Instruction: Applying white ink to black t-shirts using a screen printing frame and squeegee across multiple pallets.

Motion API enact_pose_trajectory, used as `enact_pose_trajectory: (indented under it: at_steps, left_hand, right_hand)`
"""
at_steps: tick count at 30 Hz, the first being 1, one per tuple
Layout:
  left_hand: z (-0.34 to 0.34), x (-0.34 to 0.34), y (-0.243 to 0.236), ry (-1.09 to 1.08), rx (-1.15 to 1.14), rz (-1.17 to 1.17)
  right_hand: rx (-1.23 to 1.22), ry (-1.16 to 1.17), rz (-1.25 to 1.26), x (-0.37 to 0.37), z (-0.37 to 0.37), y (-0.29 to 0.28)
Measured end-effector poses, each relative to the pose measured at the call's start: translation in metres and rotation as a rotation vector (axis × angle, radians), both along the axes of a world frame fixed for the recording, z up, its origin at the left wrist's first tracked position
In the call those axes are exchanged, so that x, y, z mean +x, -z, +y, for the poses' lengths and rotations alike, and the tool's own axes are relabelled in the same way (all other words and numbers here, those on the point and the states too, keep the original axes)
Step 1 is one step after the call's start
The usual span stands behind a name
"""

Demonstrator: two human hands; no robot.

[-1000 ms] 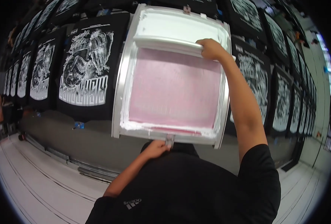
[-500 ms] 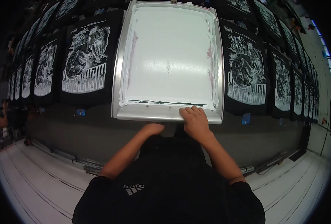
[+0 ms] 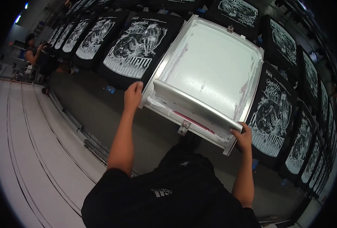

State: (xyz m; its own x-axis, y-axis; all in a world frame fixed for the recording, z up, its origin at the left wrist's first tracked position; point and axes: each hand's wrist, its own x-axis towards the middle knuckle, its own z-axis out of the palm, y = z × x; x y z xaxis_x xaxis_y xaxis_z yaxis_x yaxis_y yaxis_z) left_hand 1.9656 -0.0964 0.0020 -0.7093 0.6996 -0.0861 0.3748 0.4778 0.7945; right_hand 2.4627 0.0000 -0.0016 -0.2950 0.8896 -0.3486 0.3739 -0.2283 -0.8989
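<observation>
A screen-printing frame (image 3: 253,99) with a pale metal rim stands before me, slanted in the view. White ink (image 3: 221,53) coats its inside, smeared along the edges. A long metal squeegee (image 3: 195,104) lies crosswise over its near part, lifted at an angle. My right hand (image 3: 244,137) is closed on the squeegee's right end, thumb on the near side. Beside the frame's near left corner is my left hand (image 3: 133,95), fingers partly curled, thumb apart, nothing visible in it; whether it touches the rim I cannot tell. A red strip (image 3: 193,121) shows below the squeegee.
Black printed shirts on boards flank the frame, the nearest left shirt (image 3: 136,47) and right shirt (image 3: 273,112) close beside it. A metal bracket (image 3: 183,127) juts from the near rim. Another person (image 3: 31,53) stands far left. Metal rails (image 3: 100,152) run along the floor.
The view has turned, so the frame appears slanted. The squeegee has been raised from the near edge; my right hand has moved to its right end, my left up beside the frame.
</observation>
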Motion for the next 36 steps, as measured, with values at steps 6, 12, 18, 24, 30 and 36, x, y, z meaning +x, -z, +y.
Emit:
enact_pose_trajectory:
  at_steps: [6,12,18,24,30,36]
  left_hand:
    - [0.032,-0.031,0.075,0.149,0.021,-0.282]
    - [0.005,0.100,0.010,0.111,-0.028,-0.461]
    - [0.011,0.280,0.060,0.259,0.061,-0.332]
    - [0.022,0.419,0.052,0.305,0.040,-0.393]
    - [0.034,0.453,0.060,0.224,-0.007,-0.352]
    - [0.053,0.461,0.064,0.149,-0.061,-0.430]
  right_hand:
    - [-0.063,0.248,0.348,-0.007,0.007,0.024]
    - [-0.043,0.311,0.226,0.107,-0.013,-0.034]
    - [0.008,0.354,0.208,0.293,-0.026,-0.052]
    - [0.008,0.389,0.196,0.436,-0.025,-0.041]
    - [0.007,0.361,0.162,0.480,0.004,-0.017]
    - [-0.036,0.359,0.222,0.481,0.025,-0.002]
